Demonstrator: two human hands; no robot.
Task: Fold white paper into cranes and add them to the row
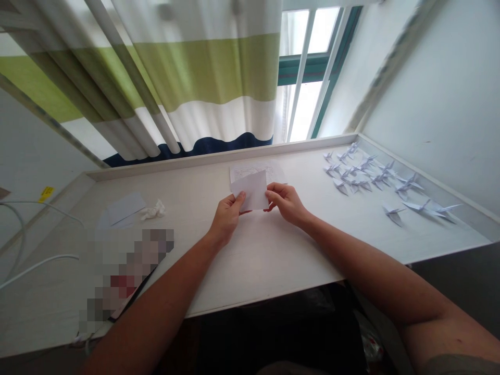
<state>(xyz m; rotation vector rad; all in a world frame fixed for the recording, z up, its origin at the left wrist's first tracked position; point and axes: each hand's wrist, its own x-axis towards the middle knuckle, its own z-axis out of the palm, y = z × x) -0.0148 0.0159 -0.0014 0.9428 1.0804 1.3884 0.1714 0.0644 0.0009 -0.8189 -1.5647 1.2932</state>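
Observation:
A small sheet of white paper is held up above the desk between my two hands. My left hand pinches its left edge, thumb on the near face and fingers behind. At the right edge, my right hand grips it between thumb and fingers. Behind it on the desk lies a sheet with writing, partly covered by the held paper. Several folded paper cranes stand in a cluster at the right, beyond my right hand.
The white desk has a raised rim at the back. At left lie loose paper sheets, a crumpled tissue, a blurred-out object and white cables. A striped curtain hangs behind, beside a barred window.

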